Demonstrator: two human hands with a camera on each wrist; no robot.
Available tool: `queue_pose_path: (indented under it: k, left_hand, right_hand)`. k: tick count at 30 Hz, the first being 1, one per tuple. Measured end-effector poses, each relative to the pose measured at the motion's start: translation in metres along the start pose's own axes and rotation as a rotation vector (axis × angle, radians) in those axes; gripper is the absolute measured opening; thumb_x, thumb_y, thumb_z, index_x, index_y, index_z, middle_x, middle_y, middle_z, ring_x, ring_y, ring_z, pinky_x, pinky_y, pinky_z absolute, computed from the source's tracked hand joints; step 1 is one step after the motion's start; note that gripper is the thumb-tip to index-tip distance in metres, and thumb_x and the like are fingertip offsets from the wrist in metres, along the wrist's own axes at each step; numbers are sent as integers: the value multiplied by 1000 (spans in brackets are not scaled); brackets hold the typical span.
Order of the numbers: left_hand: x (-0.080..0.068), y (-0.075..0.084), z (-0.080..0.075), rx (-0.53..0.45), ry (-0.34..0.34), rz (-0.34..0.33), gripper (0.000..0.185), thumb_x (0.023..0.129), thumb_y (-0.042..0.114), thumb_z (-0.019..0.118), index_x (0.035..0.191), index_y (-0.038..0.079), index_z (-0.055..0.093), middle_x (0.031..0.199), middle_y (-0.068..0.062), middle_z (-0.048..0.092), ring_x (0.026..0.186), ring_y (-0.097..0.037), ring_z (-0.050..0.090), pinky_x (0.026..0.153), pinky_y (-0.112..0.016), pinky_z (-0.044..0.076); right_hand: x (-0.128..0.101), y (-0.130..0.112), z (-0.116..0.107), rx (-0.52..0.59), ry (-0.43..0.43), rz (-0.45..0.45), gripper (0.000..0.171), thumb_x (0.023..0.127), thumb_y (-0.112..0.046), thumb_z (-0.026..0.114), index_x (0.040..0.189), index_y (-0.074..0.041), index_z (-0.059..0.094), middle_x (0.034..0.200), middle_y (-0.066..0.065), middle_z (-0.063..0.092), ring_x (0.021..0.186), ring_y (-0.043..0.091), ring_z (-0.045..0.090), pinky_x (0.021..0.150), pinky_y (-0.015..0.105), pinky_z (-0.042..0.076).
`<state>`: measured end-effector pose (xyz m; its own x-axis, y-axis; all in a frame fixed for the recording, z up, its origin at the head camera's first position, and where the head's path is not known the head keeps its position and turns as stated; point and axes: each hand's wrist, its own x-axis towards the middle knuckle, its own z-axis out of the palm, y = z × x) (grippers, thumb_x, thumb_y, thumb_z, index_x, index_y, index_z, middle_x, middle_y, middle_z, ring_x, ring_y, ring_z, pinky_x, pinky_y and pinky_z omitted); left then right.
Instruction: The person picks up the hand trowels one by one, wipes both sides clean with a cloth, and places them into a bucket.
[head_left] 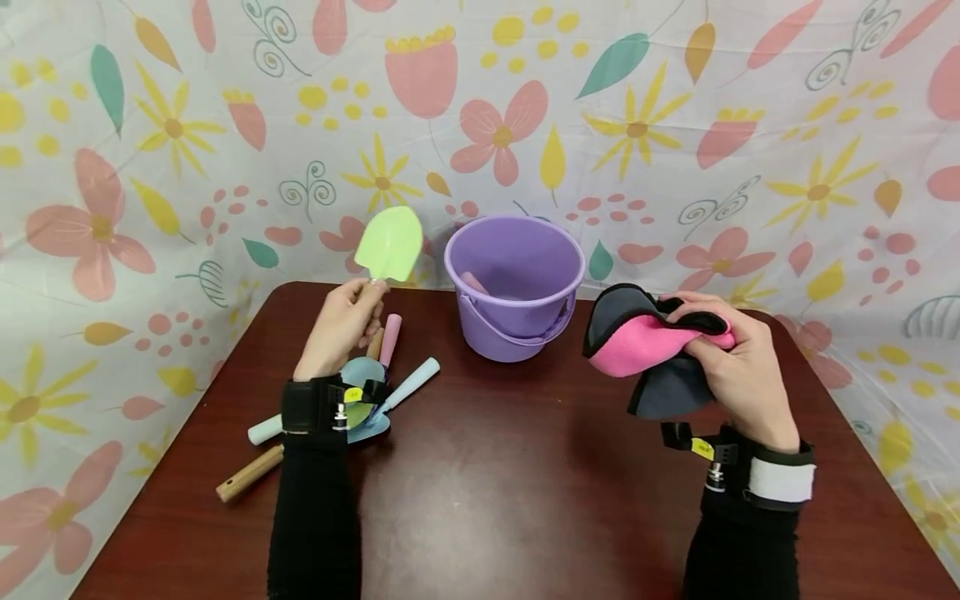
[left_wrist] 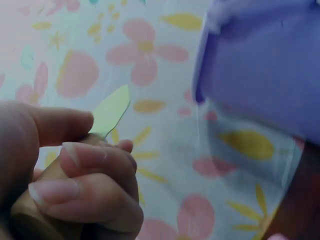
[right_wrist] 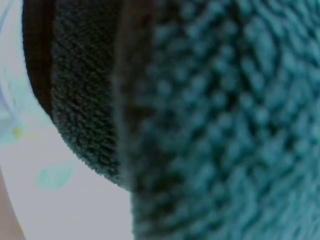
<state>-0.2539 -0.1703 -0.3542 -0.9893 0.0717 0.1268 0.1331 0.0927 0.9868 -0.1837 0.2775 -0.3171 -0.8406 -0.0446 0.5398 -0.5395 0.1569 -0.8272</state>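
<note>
My left hand [head_left: 341,325] grips a small trowel [head_left: 390,243] with a pale green blade, held up above the left side of the table. In the left wrist view its wooden handle lies within my curled fingers [left_wrist: 100,200], blade upward. A folded cloth [head_left: 633,346], pink and dark grey with black edging, hangs from my right hand [head_left: 742,367], pinched between thumb and fingers. The fuzzy cloth [right_wrist: 225,125] fills most of the right wrist view and hides that hand there. Between the hands stands a purple bucket [head_left: 498,325], something pink inside it.
Below my left forearm, several hand tools lie piled, among them one with a light blue handle [head_left: 411,383], a pink handle [head_left: 391,337] and a wooden handle [head_left: 251,473]. A flower-patterned sheet [head_left: 502,133] hangs behind the brown table [head_left: 480,500].
</note>
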Motion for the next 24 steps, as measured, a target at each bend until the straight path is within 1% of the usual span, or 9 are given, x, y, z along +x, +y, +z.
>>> queue_pose_path:
  k: [3, 5, 8, 12, 15, 17, 19, 22, 24]
  left_hand:
    - [-3, 7, 12, 6, -63, 8, 39, 100, 38, 55, 96, 0, 51, 68, -7, 42, 49, -16, 38, 42, -26, 29]
    - [-4, 10, 20, 6, -97, 14, 40, 100, 39, 55, 95, -1, 51, 68, -7, 41, 49, -16, 37, 41, -27, 28]
    - [-5, 13, 30, 14, -138, 43, 40, 101, 37, 55, 94, -3, 50, 69, -10, 43, 49, -18, 38, 41, -27, 30]
    - [-10, 17, 46, 56, -182, 82, 39, 101, 38, 54, 93, 0, 52, 72, -15, 47, 51, -23, 42, 42, -29, 33]
    - [-17, 21, 59, 88, -218, 96, 35, 101, 40, 53, 90, 7, 54, 73, -15, 49, 52, -26, 43, 43, -30, 35]
    - [-21, 24, 67, 134, -228, 110, 33, 100, 43, 54, 90, 12, 56, 73, -15, 51, 54, -26, 45, 46, -30, 37]
    - [-23, 25, 74, 159, -235, 137, 28, 100, 40, 55, 92, 14, 59, 72, -14, 52, 54, -25, 46, 49, -29, 39]
    - [-26, 25, 82, 186, -239, 163, 21, 99, 36, 57, 98, 16, 61, 67, -10, 49, 54, -23, 46, 52, -28, 39]
    - [-27, 25, 86, 206, -241, 187, 21, 100, 34, 57, 101, 14, 60, 64, -6, 44, 53, -20, 43, 53, -27, 36]
  right_hand:
    - [1, -3, 10, 36, -16, -14, 19, 85, 19, 58, 102, 13, 64, 120, 21, 62, 119, 27, 52, 89, 22, 44]
    - [3, -7, 16, 27, -34, -21, 19, 86, 18, 58, 103, 12, 65, 121, 21, 61, 118, 28, 53, 90, 23, 44]
    - [6, -11, 25, 22, -57, -30, 20, 86, 16, 58, 104, 11, 65, 121, 22, 60, 118, 29, 53, 90, 24, 45]
    - [6, -14, 34, -8, -60, -26, 22, 86, 16, 57, 105, 9, 66, 122, 22, 60, 118, 28, 53, 89, 24, 45]
    - [4, -14, 38, -99, -77, -39, 26, 85, 17, 57, 106, 5, 67, 123, 19, 60, 117, 24, 53, 91, 23, 44]
    - [4, -21, 45, -164, -88, -62, 28, 84, 18, 57, 107, 4, 68, 122, 17, 61, 117, 22, 54, 92, 21, 42]
    - [4, -31, 54, -226, -85, -94, 29, 83, 19, 57, 105, 4, 68, 121, 18, 61, 115, 20, 54, 93, 20, 41]
    - [4, -37, 68, -294, -46, -150, 32, 80, 20, 58, 103, 3, 69, 120, 18, 61, 114, 20, 55, 94, 19, 40]
    - [4, -32, 75, -352, -3, -192, 34, 78, 20, 59, 103, 0, 70, 120, 16, 61, 112, 22, 56, 94, 19, 39]
